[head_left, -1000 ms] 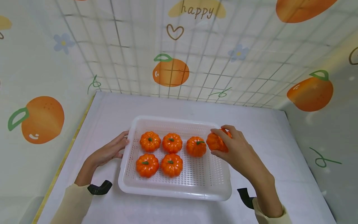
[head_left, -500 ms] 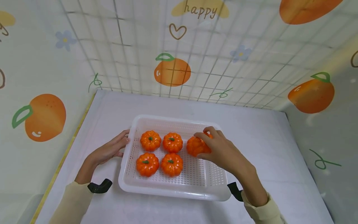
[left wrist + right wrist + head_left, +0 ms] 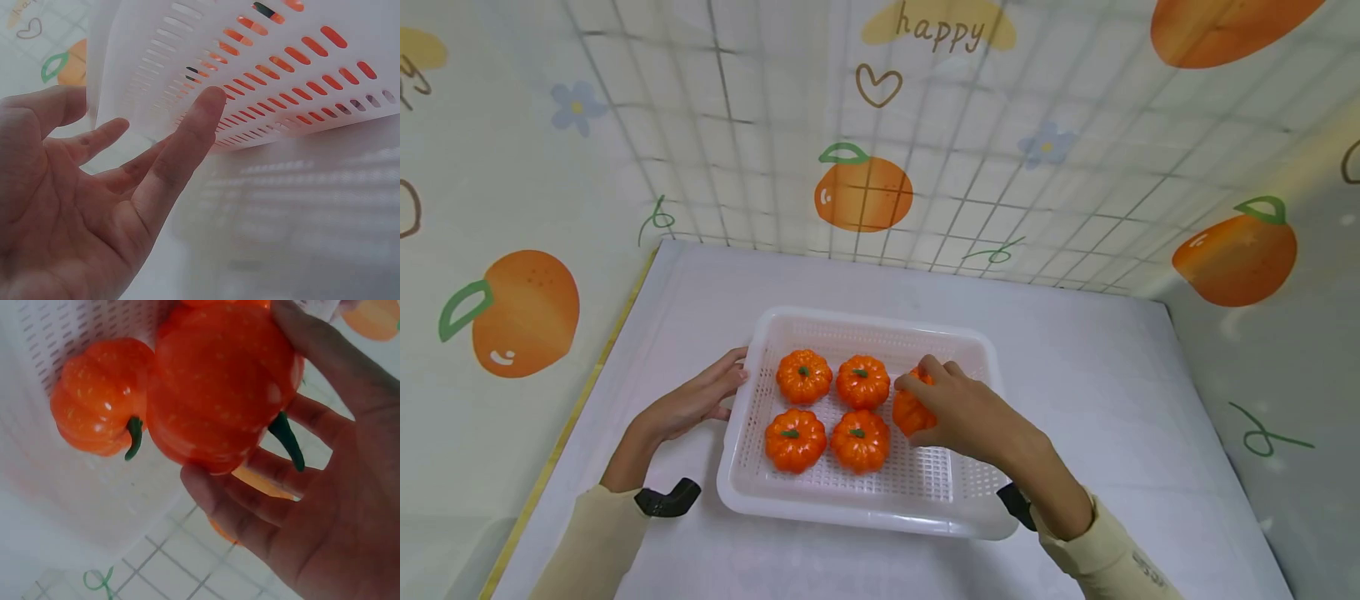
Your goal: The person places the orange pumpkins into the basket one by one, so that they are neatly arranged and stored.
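Note:
In the head view, my right hand (image 3: 966, 417) grips a small orange toy pumpkin (image 3: 912, 411) over the white perforated basket (image 3: 865, 518). The right wrist view shows thumb and fingers around the sides of that pumpkin (image 3: 212, 387), its green stem pointing toward the palm. Beside it there is a second pumpkin (image 3: 100, 400), and part of another shows at the top edge. My left hand (image 3: 692, 400) rests with fairly straight fingers against the basket's left side; in the left wrist view one fingertip touches the slotted wall (image 3: 250, 94). Hidden from the head view is what lies under my right hand.
Several more orange pumpkins, such as the front left one (image 3: 795, 442), sit in the basket's left half in two rows. The basket stands on a white-covered table (image 3: 1090, 350). A wire grid behind a printed sheet (image 3: 970, 200) rises along the back.
My right hand has moved left over the basket, gripping a pumpkin. Two pumpkins showed near that hand in the head view; now only one does. My left hand stays against the basket.

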{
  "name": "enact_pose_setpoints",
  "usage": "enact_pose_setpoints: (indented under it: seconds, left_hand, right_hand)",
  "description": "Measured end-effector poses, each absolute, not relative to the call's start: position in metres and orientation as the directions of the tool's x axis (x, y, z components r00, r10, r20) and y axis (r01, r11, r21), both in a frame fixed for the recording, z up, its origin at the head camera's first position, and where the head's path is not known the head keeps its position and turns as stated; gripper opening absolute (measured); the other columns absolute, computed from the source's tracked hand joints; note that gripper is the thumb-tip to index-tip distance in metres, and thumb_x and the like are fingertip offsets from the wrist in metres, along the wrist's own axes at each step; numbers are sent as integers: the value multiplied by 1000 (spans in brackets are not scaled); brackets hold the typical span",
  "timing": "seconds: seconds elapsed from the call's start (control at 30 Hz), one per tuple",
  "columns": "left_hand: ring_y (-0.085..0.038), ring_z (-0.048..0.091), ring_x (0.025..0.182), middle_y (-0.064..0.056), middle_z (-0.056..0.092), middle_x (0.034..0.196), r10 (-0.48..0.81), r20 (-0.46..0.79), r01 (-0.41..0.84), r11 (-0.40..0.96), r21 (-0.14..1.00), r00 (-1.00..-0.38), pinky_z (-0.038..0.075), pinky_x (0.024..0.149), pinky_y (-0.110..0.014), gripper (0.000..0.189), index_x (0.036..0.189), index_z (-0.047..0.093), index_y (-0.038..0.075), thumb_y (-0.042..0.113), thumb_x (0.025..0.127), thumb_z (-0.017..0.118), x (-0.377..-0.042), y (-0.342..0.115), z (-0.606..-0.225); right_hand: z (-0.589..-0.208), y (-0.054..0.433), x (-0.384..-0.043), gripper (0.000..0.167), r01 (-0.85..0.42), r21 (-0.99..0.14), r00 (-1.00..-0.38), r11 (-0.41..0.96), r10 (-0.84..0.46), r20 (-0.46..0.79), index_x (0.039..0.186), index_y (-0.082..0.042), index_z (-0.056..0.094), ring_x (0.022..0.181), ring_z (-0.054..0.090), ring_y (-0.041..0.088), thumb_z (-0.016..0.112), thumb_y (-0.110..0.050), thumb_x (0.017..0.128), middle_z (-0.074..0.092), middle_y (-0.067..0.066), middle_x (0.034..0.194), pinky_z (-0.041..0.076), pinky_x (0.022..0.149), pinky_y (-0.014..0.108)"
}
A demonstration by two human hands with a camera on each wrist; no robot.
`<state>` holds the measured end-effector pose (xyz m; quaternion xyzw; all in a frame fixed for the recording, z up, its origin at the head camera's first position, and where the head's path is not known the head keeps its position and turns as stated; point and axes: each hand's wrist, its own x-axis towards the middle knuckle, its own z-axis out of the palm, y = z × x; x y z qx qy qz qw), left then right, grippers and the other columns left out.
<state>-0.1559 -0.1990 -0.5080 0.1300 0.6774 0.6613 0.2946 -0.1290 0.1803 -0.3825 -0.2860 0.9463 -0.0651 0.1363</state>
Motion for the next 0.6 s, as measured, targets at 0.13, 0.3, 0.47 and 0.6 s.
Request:
enact_pose_setpoints:
  seconds: [0.13, 0.3, 0.47, 0.6]
  left_hand:
    - [-47, 31, 141, -15, 20, 162, 560, -234, -215, 100, 971, -795, 54, 91, -52, 57, 159, 16, 23, 34, 108, 40, -156, -199, -509]
    - [-47, 30, 142, -16, 20, 162, 561, -234, -217, 97, 971, -794, 54, 90, -53, 56, 159, 16, 23, 34, 109, 39, -157, -199, -510]
    - [-47, 31, 141, -15, 20, 162, 558, -231, -214, 96, 972, -797, 54, 90, -52, 57, 159, 16, 23, 34, 108, 40, -156, -199, -511]
    - [-46, 30, 142, -15, 19, 162, 558, -233, -217, 95, 971, -797, 54, 90, -52, 57, 159, 16, 24, 35, 108, 40, -156, -199, -511]
  right_hand:
    - [-387, 175, -128, 60, -574, -185, -763, 798, -603, -233, 129, -24, 61, 97, 51, 24, 88, -32, 76, 50, 4, 111, 51, 67, 29]
    - [-394, 170, -128, 55, -633, -162, -720, 757, -652, -238, 122, -23, 59, 95, 50, 26, 88, -30, 76, 51, 5, 109, 50, 62, 29]
    - [-399, 167, -129, 48, -648, -122, -705, 752, -653, -276, 117, -20, 60, 90, 51, 26, 84, -26, 76, 52, 6, 109, 50, 64, 30]
    - [-400, 163, -129, 51, -624, -113, -707, 773, -620, -340, 120, -20, 60, 96, 54, 30, 85, -23, 76, 54, 10, 117, 54, 67, 35]
